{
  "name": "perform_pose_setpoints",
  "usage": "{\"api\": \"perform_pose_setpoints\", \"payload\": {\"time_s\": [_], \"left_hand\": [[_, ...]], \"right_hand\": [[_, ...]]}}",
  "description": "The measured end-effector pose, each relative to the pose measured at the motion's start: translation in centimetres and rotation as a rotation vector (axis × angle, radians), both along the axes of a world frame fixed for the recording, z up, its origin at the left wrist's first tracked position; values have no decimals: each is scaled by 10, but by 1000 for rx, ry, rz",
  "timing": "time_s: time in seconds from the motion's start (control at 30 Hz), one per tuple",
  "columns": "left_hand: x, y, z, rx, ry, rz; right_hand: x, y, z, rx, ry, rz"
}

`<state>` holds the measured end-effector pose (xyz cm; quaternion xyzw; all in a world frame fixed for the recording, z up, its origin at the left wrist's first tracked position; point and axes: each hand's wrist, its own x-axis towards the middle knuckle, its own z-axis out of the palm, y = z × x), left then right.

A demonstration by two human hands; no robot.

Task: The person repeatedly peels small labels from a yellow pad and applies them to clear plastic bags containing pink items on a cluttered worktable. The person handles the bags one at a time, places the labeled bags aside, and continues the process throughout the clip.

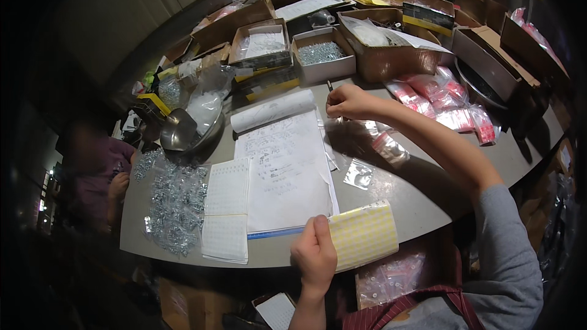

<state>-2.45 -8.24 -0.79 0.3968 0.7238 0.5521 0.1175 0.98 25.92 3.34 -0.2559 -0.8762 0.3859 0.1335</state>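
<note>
Yellow pad: the flat yellow-and-white checked paper pad [365, 235] has a pale top edge and sits tilted at the near edge of the grey surface [428, 198].
Left hand: the left hand [315, 253] is closed, thumb on top, pinching the pad's left side.
Right hand: the right hand [345, 102] is curled nearly closed, with a thin dark pen-like stick [330, 87] poking up from it.
White box: the open white cardboard box [327, 72] has lots of tiny silver metal bits [321, 53] in it.
Bowl: the round shiny metal bowl [211, 137] has a clear plastic bag [203, 110] in it.
Big box: the open brown cardboard box [391, 64] has clear plastic and dark bits inside.
Edges: the near edge curves; the white squared notebook [226, 208] lies close to it.
Open room: bare grey top shows right of the small clear flat bag [359, 174].
</note>
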Motion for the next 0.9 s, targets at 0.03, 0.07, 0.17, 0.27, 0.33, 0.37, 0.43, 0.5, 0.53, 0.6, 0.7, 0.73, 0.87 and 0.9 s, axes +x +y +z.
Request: {"api": "perform_pose_setpoints", "payload": {"time_s": [0.03, 0.07, 0.17, 0.27, 0.33, 0.37, 0.43, 0.5, 0.53, 0.6, 0.7, 0.73, 0.87, 0.9], "left_hand": [[2, 0, 2, 0, -3, -4], [2, 0, 3, -6, -6, 5], [2, 1, 3, -33, -2, -2], [1, 0, 0, -23, 26, 1], [-1, -1, -2, 22, 55, 15], [0, -1, -3, 48, 67, 17], [1, -1, -5, 74, 43, 45], [0, -4, -9, 88, 29, 70], [0, -5, -9, 90, 29, 75], [1, -4, -9, 105, 30, 63], [1, -3, -6, 116, 36, 61], [1, -3, -5, 111, 40, 51], [0, -6, -4, 21, 43, 28], [-1, -6, -4, 25, 50, 11]], "right_hand": [[-4, 9, -2, 2, -39, 7], [-14, 18, -12, 78, -32, 26], [-21, 33, -22, 239, -48, 33], [-26, 29, -16, 210, -50, 5], [-27, 26, -15, 139, 21, -10], [-26, 24, -18, 176, 55, -61], [-25, 15, -27, 248, 124, -165], [-30, -1, -38, 304, 203, -110], [-33, -13, -43, 291, 278, -88], [-20, -32, -41, 263, 305, -62], [0, -40, -44, 78, 339, 76], [11, -39, -42, -32, 325, 164], [51, -77, -8, -808, 329, 169], [64, -94, 10, -942, 289, 145]]}}
